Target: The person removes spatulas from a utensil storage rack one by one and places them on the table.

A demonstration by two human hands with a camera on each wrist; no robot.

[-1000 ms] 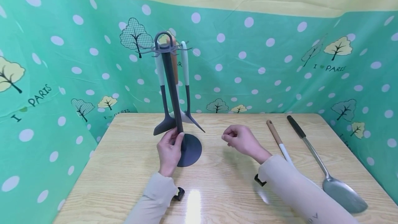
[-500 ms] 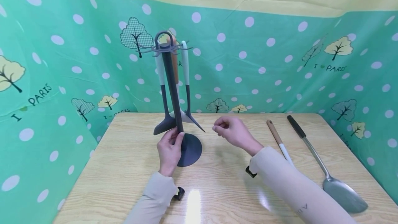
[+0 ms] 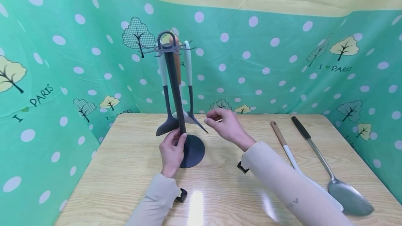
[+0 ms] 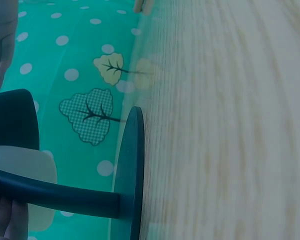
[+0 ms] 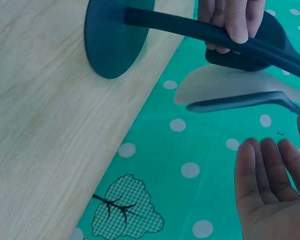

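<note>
A black utensil stand with a round base stands on the table, a ring of hooks at its top. My left hand grips its pole low down, thumb in front. Three utensils hang from the hooks: a white-handled dark turner at left, a wooden-handled one with a pale blade in the middle, and another white-handled dark turner at right. My right hand hovers beside the right turner's head, fingers loosely bent and holding nothing; the right wrist view shows the palm and a gap to the blade.
On the right of the wooden table lie a white spatula with a wooden handle, partly under my right sleeve, and a steel wok turner with a black grip. A green dotted cloth hangs behind the table.
My right hand has moved left toward the hanging right turner, its fingers spreading a little. The left hand keeps its hold on the pole, and the stand has stayed put.
</note>
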